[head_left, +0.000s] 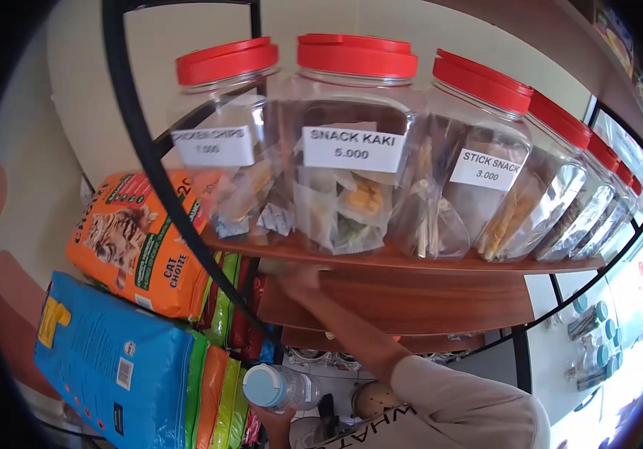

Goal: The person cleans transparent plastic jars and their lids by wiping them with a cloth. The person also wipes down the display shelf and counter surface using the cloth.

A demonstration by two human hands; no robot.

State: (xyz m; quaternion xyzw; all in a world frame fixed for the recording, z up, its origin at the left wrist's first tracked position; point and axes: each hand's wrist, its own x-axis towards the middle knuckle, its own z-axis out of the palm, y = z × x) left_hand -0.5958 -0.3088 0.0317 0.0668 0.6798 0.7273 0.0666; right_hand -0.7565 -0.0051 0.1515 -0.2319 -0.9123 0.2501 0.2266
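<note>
On my feed the left hand (272, 420) grips the jar (285, 386) against it, fingers partly hidden, while the right hand (298, 280), beneath the shelf (426, 262), blurs too much for me to tell whether it's closed on anything.

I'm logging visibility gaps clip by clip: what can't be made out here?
In the head view:
Right hand: blurred, so whether it holds anything is unclear.
Left hand: its fingers are largely hidden by the blue-lidded jar.
Round tan object: partly covered by the shirt; identity unclear.
Farthest red-lidded jars: seen edge-on, any labels unreadable.
</note>
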